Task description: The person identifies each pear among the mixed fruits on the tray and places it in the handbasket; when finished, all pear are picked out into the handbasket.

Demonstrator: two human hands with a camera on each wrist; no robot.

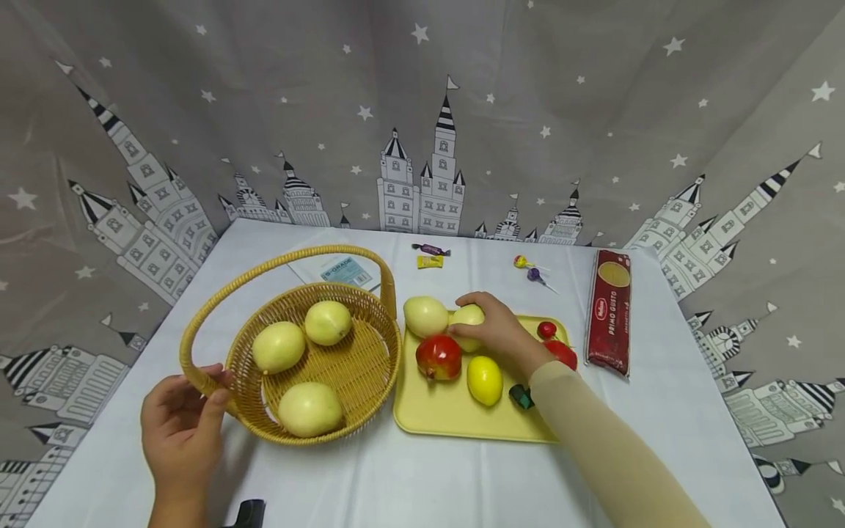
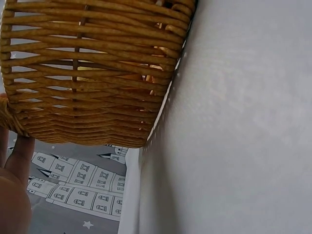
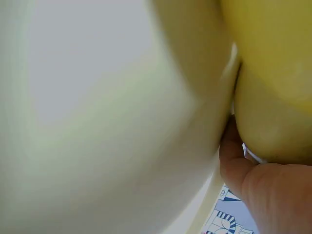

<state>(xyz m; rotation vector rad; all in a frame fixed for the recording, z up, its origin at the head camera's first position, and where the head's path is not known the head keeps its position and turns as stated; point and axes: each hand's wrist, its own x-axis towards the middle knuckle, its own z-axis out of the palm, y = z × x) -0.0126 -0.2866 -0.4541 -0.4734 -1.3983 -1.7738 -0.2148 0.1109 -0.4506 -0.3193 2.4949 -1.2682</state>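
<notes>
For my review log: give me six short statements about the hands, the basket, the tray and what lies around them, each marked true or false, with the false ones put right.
1. The left hand grips the wicker basket near the foot of its handle. True.
2. The basket holds five fruits. False: three pale yellow fruits lie in it.
3. The right hand holds a pale yellow fruit at the yellow tray. True.
4. In the head view, the tray lies left of the basket. False: it lies to the right.
5. A dark red packet lies on the white table, right of the tray in the head view. True.
6. Nothing red lies on the tray. False: a glossy red fruit lies there, near a bright yellow lemon.
</notes>
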